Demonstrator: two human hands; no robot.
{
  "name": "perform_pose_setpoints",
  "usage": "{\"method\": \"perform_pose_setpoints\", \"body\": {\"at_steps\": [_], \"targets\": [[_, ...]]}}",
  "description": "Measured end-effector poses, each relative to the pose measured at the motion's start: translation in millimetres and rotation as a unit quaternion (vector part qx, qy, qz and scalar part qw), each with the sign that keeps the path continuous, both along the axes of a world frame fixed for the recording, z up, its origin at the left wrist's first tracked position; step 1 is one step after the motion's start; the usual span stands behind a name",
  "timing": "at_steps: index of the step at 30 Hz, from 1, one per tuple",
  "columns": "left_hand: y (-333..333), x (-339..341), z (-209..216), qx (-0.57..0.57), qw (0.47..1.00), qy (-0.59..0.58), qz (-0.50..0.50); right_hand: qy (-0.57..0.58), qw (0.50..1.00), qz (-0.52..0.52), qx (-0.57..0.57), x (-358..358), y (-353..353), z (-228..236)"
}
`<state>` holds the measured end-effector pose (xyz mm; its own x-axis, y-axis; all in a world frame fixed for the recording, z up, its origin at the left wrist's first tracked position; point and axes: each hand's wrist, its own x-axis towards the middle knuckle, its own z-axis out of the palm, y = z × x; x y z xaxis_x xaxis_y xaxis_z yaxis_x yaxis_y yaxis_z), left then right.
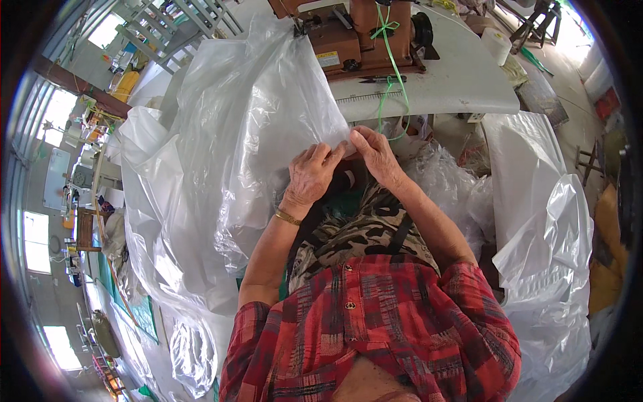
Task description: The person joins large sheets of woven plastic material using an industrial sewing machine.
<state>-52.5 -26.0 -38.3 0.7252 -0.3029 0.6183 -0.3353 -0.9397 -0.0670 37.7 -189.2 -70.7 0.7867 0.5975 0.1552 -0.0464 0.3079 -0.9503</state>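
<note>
A large sheet of clear plastic [268, 100] drapes from the sewing table down over my lap on the left. Its right edge comes to my hands just off the table's front. My left hand [311, 173] is closed on this edge, fingers bent and pressed together. Close beside it, my right hand [376, 157] pinches the sheet's corner between thumb and forefinger. Beyond my hands stands a brown sewing machine [382, 47] with green string [387, 30] tied on it. The sheet's upper end lies next to the machine's needle area.
The pale sewing table [462, 80] carries a dark pair of thread snips [383, 79] and a printed ruler scale [368, 97]. More plastic sheeting [536, 174] hangs at the right, and crumpled clear plastic [442, 177] lies below the table. A white thread cone [495, 45] stands at the far right.
</note>
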Motion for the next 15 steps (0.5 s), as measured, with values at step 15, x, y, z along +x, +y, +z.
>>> {"method": "perform_pose_setpoints", "body": {"at_steps": [15], "targets": [[9.3,-16.3,-1.8,0.000,0.999,0.012,-0.031,-0.073,0.990,-0.016,-0.124,-4.8,10.4,15.7]]}}
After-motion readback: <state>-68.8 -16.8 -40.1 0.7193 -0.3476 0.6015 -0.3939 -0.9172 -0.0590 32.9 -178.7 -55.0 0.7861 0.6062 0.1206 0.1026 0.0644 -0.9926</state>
